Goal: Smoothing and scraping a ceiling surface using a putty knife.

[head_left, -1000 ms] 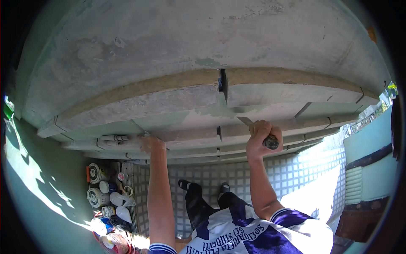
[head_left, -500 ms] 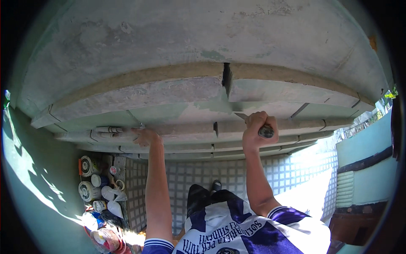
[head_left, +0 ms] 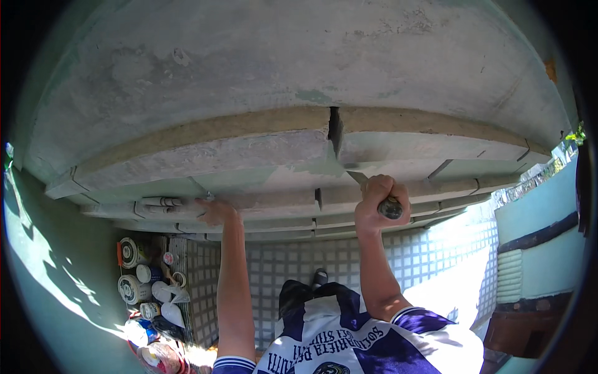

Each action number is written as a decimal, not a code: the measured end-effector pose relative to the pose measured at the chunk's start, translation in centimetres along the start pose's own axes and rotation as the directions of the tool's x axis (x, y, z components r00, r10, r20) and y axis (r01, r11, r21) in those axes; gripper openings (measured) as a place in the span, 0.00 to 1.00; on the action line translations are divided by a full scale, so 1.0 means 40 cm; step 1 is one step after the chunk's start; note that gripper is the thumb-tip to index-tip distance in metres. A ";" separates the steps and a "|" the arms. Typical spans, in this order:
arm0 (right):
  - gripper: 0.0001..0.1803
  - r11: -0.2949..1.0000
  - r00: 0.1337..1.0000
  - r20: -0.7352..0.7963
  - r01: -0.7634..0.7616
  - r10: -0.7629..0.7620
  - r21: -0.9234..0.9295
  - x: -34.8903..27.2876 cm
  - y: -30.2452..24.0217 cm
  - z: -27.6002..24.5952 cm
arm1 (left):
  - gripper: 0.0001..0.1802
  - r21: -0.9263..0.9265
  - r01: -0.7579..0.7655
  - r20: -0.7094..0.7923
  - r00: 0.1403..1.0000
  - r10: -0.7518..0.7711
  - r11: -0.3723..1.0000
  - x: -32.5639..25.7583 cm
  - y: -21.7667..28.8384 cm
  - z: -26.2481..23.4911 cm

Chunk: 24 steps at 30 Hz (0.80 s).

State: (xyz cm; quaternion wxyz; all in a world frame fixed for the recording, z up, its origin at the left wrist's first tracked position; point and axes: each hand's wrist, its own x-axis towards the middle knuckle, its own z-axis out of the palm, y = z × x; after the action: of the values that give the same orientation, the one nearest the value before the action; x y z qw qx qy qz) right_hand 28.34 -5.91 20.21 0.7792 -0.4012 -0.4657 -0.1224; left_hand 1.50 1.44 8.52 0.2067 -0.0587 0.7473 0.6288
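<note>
Scraper [head_left: 355,176] is in the right hand [head_left: 383,199], whose fingers are wrapped tightly around it in a fist. From this fist its flat blade comes out to the upper left, and the rounded dark end of its handle [head_left: 390,208] shows at the near side of the grip, toward the person. The tip of the blade is just beside the pale wall panel [head_left: 293,176], near a greenish patch; whether it really touches the surface, I cannot tell. Above the fist runs the thick upper ledge [head_left: 430,134], and in it, up and to the left of the grip, opens a dark slot [head_left: 334,128]. Behind the fist passes the lower ledge [head_left: 268,201], which goes on leftward to the left hand [head_left: 218,212]. This left hand rests at that ledge, well apart from the scraper, with its fingers directed to the left; they are blurred, and I cannot tell if they are spread or pinching something. Further left of them, near, lies a rolled pale bundle [head_left: 161,202] on the same ledge. Below the left hand, toward its left, stand several tubs [head_left: 134,290], and between the two forearms one sees the tiled floor [head_left: 268,268].
</note>
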 end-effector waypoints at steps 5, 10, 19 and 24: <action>0.16 0.977 0.985 0.152 -0.046 0.079 -0.211 -0.030 0.051 -0.009 | 0.52 -0.053 -0.032 -0.021 0.999 0.031 0.998 -0.010 -0.001 -0.001; 0.16 0.976 0.985 -0.084 -0.137 0.153 0.171 -0.020 0.019 -0.020 | 0.52 -0.070 -0.037 -0.021 0.999 0.036 0.997 0.010 -0.013 0.005; 0.17 0.991 0.998 0.059 -0.030 0.038 -0.129 -0.043 0.051 -0.014 | 0.52 -0.072 -0.033 -0.033 0.999 0.030 0.997 0.007 -0.013 0.008; 0.17 0.938 0.965 -0.064 -0.231 0.255 0.260 -0.045 0.007 -0.020 | 0.53 -0.098 -0.047 -0.035 0.998 0.043 0.994 0.034 -0.032 0.012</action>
State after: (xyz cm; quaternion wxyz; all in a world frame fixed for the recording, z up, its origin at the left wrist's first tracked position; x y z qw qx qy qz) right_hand 28.04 -6.65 18.39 0.8544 -0.3476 -0.3861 0.0154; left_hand 0.83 1.88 6.78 0.1771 -0.0623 0.7197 0.6685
